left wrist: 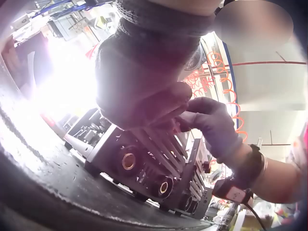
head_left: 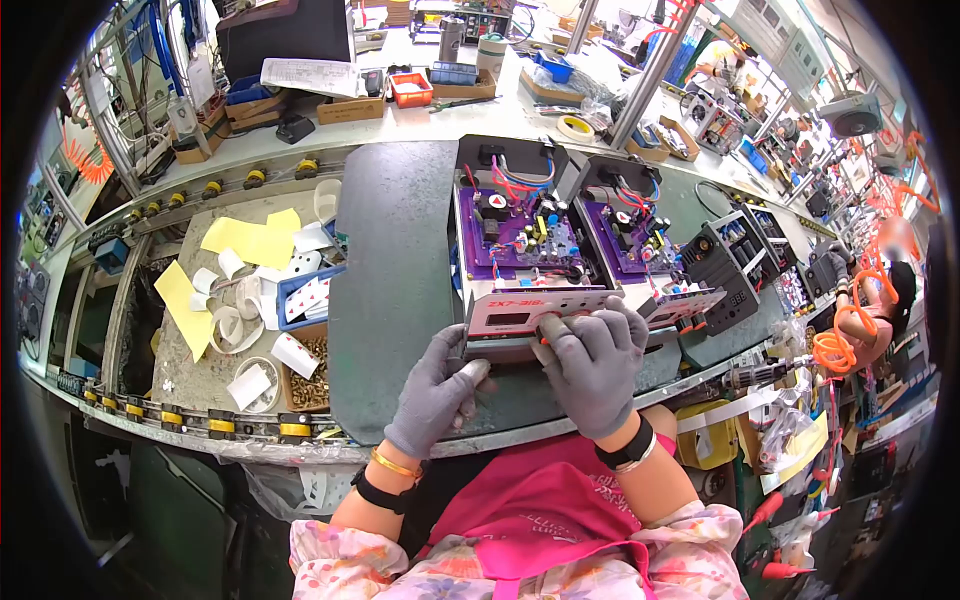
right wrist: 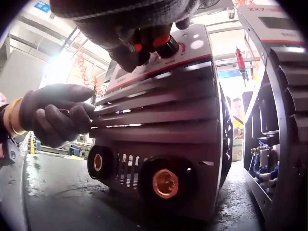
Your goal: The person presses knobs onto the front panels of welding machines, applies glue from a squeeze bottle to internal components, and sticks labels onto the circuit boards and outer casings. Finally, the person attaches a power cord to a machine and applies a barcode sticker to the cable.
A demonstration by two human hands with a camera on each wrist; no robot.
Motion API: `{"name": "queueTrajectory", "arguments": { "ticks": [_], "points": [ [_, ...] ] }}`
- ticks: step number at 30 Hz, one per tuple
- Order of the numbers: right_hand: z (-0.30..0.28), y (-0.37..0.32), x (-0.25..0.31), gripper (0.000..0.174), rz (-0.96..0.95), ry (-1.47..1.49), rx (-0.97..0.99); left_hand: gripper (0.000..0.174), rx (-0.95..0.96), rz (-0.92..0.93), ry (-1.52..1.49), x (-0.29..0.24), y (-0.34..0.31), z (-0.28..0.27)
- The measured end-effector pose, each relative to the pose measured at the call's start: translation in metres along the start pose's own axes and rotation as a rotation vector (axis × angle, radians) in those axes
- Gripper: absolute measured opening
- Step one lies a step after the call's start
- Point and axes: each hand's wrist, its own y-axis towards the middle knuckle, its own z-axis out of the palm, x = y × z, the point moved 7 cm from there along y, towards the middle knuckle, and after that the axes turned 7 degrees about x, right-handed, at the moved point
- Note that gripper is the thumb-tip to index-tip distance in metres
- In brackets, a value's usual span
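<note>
A welding machine with its cover off stands before me, its purple circuit board [head_left: 530, 235] exposed behind a white front panel [head_left: 515, 312]. My gloved right hand [head_left: 597, 375] is at this panel, fingers and thumb around a black knob with a red cap [right wrist: 138, 48]. A second red-capped knob [right wrist: 166, 45] sits beside it. My gloved left hand [head_left: 432, 390] is at the panel's left edge with bent fingers; I cannot tell if they hold anything. Below, dark louvres [right wrist: 159, 110] and brass-centred round sockets [right wrist: 166, 184] show in the right wrist view.
A second open machine [head_left: 625, 235] stands close on the right, with a black-panelled unit [head_left: 728, 280] beyond it. On the left are yellow papers [head_left: 245, 240], a blue bin [head_left: 308, 300] and a box of brass parts [head_left: 308, 375]. Rollers [head_left: 220, 425] line the bench's front edge.
</note>
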Motion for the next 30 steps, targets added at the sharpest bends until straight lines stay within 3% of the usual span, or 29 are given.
{"name": "queueTrajectory", "arguments": {
  "ticks": [7,11,13,15,16,19,21,23,26,30],
  "points": [
    [0.009,-0.007,-0.003,0.028,-0.025,0.014,-0.101,0.051,-0.013,0.002,-0.039,0.005,-0.003,-0.001],
    [-0.014,-0.016,-0.010,0.043,0.026,0.171,-0.021,0.044,-0.107,0.099,-0.191,-0.003,-0.029,0.013],
    [-0.020,-0.040,-0.009,0.045,0.023,0.442,0.074,0.037,-0.100,0.046,-0.388,0.021,-0.043,0.022],
    [-0.007,-0.062,0.005,0.046,-0.011,0.795,0.337,0.036,-0.032,-0.044,-0.630,0.044,-0.049,0.048],
    [-0.002,-0.071,0.018,0.044,-0.029,0.813,0.480,0.038,0.034,-0.108,-0.730,0.049,-0.048,0.062],
    [0.003,-0.105,0.025,0.042,-0.116,0.718,0.517,0.041,0.215,-0.244,-0.917,0.061,-0.045,0.097],
    [-0.001,-0.119,0.010,0.041,-0.032,0.714,0.521,0.042,0.346,-0.254,-0.886,0.077,-0.036,0.112],
    [-0.011,-0.131,-0.008,0.040,0.027,0.682,0.485,0.046,0.332,-0.189,-0.558,0.094,-0.028,0.122],
    [-0.032,-0.153,-0.057,0.034,0.310,0.923,0.319,0.042,0.528,-0.250,-0.643,0.072,-0.029,0.161],
    [-0.089,-0.206,-0.151,0.020,0.649,0.648,0.042,0.036,0.502,-0.373,-0.594,0.097,-0.030,0.167]
  ]
}}
